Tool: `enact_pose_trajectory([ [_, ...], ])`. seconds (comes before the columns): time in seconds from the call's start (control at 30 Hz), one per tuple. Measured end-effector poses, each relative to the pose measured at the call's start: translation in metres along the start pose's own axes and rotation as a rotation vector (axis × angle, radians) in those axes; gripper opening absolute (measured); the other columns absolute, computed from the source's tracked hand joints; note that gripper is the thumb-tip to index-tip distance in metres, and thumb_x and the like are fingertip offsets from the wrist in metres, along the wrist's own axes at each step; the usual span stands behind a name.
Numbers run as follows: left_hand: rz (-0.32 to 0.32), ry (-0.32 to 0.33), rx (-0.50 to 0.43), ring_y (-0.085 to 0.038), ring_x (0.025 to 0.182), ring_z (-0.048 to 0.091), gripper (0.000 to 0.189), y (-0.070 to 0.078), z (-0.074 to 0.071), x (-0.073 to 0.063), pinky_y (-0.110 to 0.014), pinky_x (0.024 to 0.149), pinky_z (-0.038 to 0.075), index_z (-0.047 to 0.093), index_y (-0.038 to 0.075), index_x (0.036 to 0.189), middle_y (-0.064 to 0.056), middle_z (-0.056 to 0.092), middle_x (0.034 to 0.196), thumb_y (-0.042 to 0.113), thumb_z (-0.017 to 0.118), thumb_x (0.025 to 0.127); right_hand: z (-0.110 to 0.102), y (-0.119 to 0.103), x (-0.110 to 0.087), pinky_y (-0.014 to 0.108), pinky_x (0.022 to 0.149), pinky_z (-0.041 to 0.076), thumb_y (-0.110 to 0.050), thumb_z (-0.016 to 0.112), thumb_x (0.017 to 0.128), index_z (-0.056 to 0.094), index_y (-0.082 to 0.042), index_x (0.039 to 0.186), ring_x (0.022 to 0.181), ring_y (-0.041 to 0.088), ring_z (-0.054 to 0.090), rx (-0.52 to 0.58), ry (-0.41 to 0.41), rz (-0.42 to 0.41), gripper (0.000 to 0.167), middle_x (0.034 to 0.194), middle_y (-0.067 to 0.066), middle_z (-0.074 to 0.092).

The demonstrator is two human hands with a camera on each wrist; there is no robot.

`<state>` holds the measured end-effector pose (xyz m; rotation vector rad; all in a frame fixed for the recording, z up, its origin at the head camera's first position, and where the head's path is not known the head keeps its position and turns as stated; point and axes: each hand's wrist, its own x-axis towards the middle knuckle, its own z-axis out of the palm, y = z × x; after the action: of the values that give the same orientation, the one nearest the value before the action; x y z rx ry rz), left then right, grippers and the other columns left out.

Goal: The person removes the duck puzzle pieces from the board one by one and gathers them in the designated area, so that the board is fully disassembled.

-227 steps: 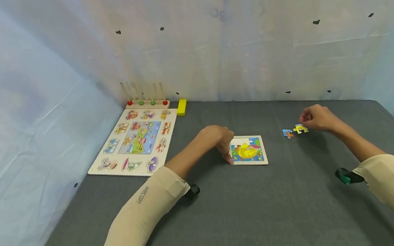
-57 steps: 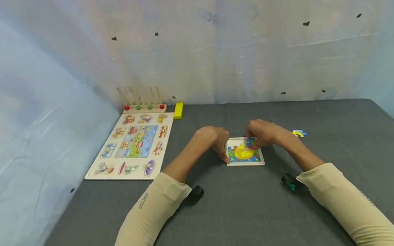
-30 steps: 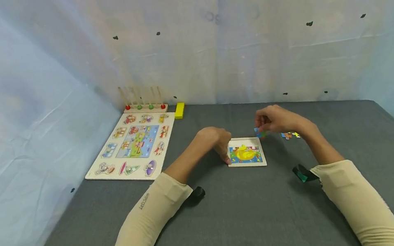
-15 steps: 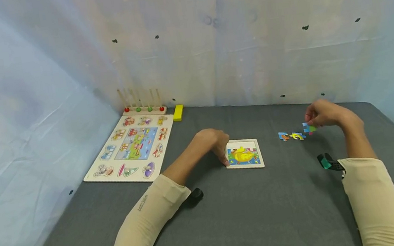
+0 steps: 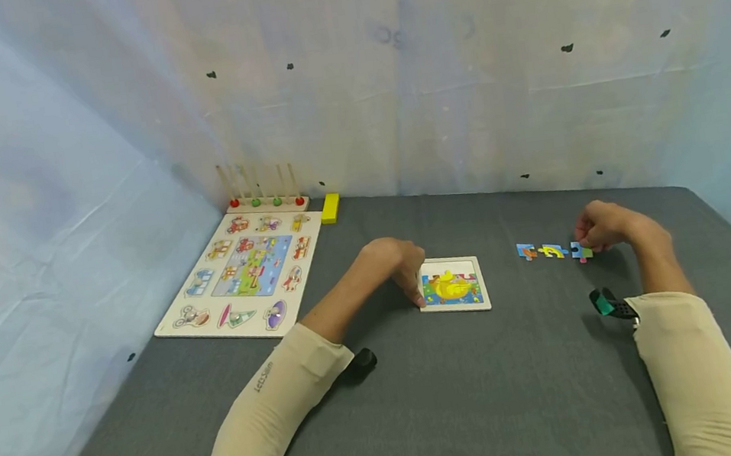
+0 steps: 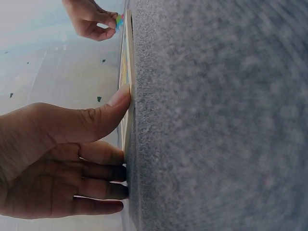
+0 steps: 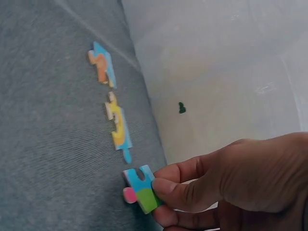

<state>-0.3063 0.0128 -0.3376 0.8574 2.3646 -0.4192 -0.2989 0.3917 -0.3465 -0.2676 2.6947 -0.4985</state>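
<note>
At the left edge of a small wooden tray puzzle [image 5: 455,308] with a yellow duck picture, my left hand [image 5: 402,269] grips the frame, thumb near the front corner. The left wrist view has that hand [image 6: 62,154] with thumb and index fingertip on the frame's edge. Inside the tray, the far row shows bare wood. To the right, my right hand [image 5: 604,226] pinches a blue and green puzzle piece [image 7: 142,186] with a pink tab, low at the table. Beside it lie a yellow and blue piece [image 5: 553,251] and an orange and blue piece [image 5: 526,251].
A large picture peg board [image 5: 173,326] lies at the left on the grey table [image 5: 471,399]. Behind it stands a pegged wooden rack [image 5: 268,204] with red and green beads, next to a yellow block [image 5: 330,208]. Pale sheeting [image 5: 459,92] walls the back and sides.
My right hand has carried the blue and green piece from the tray rightward and lowered it next to the two loose pieces. My left hand has stayed at the tray.
</note>
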Motion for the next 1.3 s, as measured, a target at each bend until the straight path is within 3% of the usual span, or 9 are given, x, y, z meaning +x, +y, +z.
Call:
enact_pose_trajectory([
  [0.37,-0.01,0.007,-0.017,-0.017,0.12,0.063,0.079,0.002,0.002,-0.001,-0.037,0.106,0.052,0.061,0.01,0.141,-0.003,0.069,0.136,0.066,0.076,0.087,0.007,0.003,0.007,0.035,0.066,0.048,0.007,0.064,0.091,0.062,0.006,0.098,0.076,0.024,0.058,-0.08,0.036,0.008,0.007,0.084,0.012,0.062],
  [0.7,-0.005,0.019,-0.027,-0.015,0.108,0.06,0.078,0.001,0.002,0.001,-0.035,0.098,0.051,0.062,0.009,0.139,-0.004,0.069,0.132,0.065,0.077,0.086,0.0,-0.007,0.003,0.038,0.066,0.049,0.003,0.059,0.094,0.066,0.007,0.104,0.076,0.025,0.06,-0.154,0.079,-0.012,0.013,0.087,0.015,0.066],
  [0.87,-0.023,-0.001,-0.006,-0.018,0.121,0.06,0.078,0.003,0.001,0.0,-0.037,0.105,0.051,0.061,0.012,0.141,-0.003,0.065,0.139,0.067,0.074,0.087,-0.005,-0.014,-0.001,0.039,0.067,0.049,-0.001,0.061,0.097,0.064,0.007,0.105,0.078,0.025,0.061,-0.142,0.091,-0.025,0.012,0.087,0.016,0.067],
  [1.1,-0.023,-0.003,-0.015,-0.016,0.115,0.061,0.079,0.002,0.0,0.0,-0.037,0.104,0.051,0.061,0.011,0.142,-0.003,0.067,0.136,0.067,0.074,0.087,-0.008,-0.031,-0.005,0.039,0.066,0.049,-0.001,0.062,0.099,0.064,0.008,0.106,0.074,0.024,0.062,-0.13,0.126,-0.133,0.011,0.079,0.014,0.068],
  [1.3,0.003,0.018,-0.038,-0.016,0.107,0.062,0.074,0.001,0.001,-0.002,-0.036,0.099,0.052,0.066,0.009,0.135,-0.004,0.071,0.13,0.064,0.076,0.087,-0.009,-0.06,-0.004,0.036,0.067,0.052,-0.006,0.064,0.101,0.066,0.007,0.107,0.075,0.023,0.067,-0.094,0.148,-0.26,0.014,0.087,0.017,0.074],
])
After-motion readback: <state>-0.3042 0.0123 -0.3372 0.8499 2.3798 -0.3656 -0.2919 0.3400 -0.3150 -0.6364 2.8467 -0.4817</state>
